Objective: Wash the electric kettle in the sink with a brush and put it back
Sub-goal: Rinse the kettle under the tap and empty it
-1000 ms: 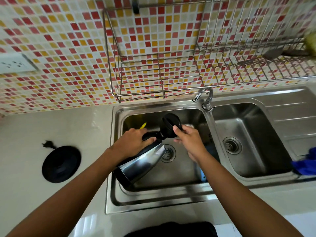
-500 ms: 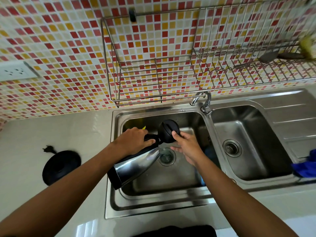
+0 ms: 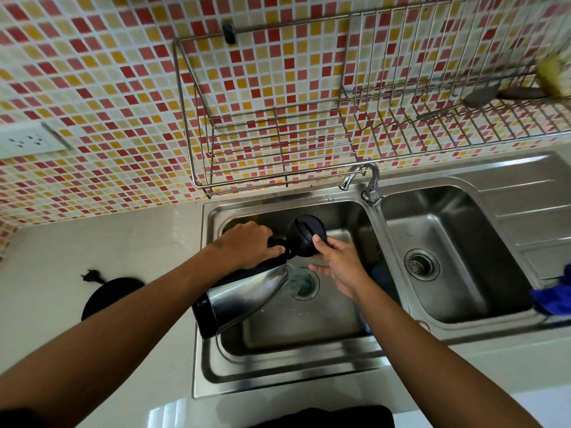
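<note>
A steel electric kettle (image 3: 244,296) with a black base is tipped on its side over the left basin of the sink (image 3: 278,362), mouth toward the drain. Water runs from its mouth onto the drain (image 3: 304,282). My left hand (image 3: 247,244) grips the kettle's black handle. Its round black lid (image 3: 306,236) stands swung open, and my right hand (image 3: 338,262) holds the lid's lower edge with thumb and fingers. The kettle's black power base (image 3: 108,296) with its plug lies on the counter to the left. A bit of a yellow handle shows behind my left hand; a brush head is hidden.
The tap (image 3: 361,180) stands between the two basins. A wire dish rack (image 3: 278,125) hangs on the tiled wall above. A blue object (image 3: 378,273) lies in the left basin by my right wrist. A blue cloth (image 3: 553,295) sits at the right basin's edge. A wall socket (image 3: 26,140) is far left.
The kettle has tipped further, its base lifting toward the sink's left rim, and water now pours onto the drain. Both hands keep their hold.
</note>
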The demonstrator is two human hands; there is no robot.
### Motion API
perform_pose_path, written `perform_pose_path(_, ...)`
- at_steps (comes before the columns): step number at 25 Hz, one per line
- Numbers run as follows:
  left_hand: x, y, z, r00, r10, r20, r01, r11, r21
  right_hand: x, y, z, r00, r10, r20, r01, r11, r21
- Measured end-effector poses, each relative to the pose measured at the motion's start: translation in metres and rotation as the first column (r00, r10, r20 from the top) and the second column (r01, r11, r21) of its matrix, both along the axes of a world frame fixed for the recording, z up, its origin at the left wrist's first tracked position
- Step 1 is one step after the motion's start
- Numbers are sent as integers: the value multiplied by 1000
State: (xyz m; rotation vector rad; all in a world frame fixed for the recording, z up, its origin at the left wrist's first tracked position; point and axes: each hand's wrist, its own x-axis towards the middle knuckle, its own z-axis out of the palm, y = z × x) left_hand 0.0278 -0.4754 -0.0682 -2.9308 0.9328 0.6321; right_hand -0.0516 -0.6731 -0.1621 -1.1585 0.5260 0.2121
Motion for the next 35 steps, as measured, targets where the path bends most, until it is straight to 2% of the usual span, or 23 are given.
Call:
perform_pose_path(14,11,-62,13,995,-74,-72,89,967,239,-13,-12,-5,993,-120,-10,120,992,46)
perform_pose_path(23,13,-96,12,990,-113,-80,130,956,263,-20,-27,-14,975,-219,35,220,975,-40)
perform_pose_path(26,11,-95,4,993,-103,-60,113,974,199,-18,-35,-10,969,-238,71,243,966,-83)
perform_pose_path(30,5,-77,-22,993,-8,-117,6,1000,-18,-16,-49,-1,968,-221,122,239,959,-153)
perform_pose_path(35,-9,-41,-74,972,105,-210,-164,944,-287,-11,-57,-1,972,-173,157,205,954,-218)
